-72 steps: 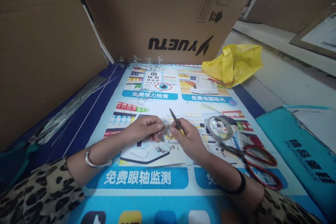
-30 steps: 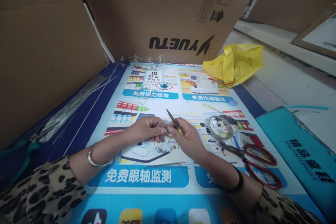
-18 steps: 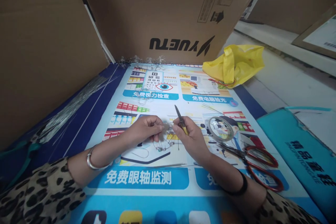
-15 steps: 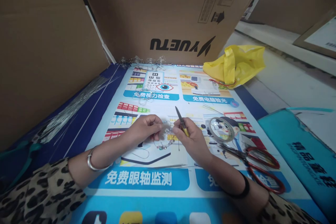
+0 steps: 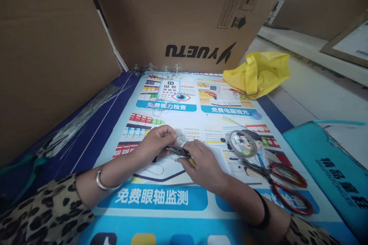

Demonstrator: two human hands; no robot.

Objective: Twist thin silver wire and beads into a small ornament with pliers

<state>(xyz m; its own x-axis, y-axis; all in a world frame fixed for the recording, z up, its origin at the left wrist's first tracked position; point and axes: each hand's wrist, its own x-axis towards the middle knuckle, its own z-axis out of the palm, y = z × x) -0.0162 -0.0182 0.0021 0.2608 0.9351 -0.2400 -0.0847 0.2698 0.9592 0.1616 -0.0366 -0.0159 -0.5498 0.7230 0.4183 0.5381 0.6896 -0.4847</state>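
Observation:
My left hand [image 5: 159,140] is closed, its thumb and fingers pinching a thin wire piece [image 5: 181,136] that loops out past the fingertips. My right hand [image 5: 204,164] is wrapped round a pair of pliers [image 5: 181,151] with yellow handles. The dark jaws of the pliers point left and reach the left fingertips, by the wire. Whether the jaws are clamped on the wire is too small to tell. Small beads on the wire piece are mostly hidden behind the right hand and the pliers. A loose bent wire [image 5: 155,169] lies on the printed sheet below the left hand.
A roll of clear tape [image 5: 243,144] and red-handled scissors [image 5: 287,183] lie right of my right hand. Behind are a yellow bag [image 5: 258,74], wire pieces [image 5: 161,69] and a cardboard box [image 5: 184,15]. Straight wires [image 5: 83,116] and teal-handled pliers [image 5: 36,162] lie left; a teal case [image 5: 327,168] sits right.
The pliers have swung from pointing up and away to pointing left, their jaws now at the left fingertips. My right hand has turned over them and covers the beads; the left hand stays nearly still.

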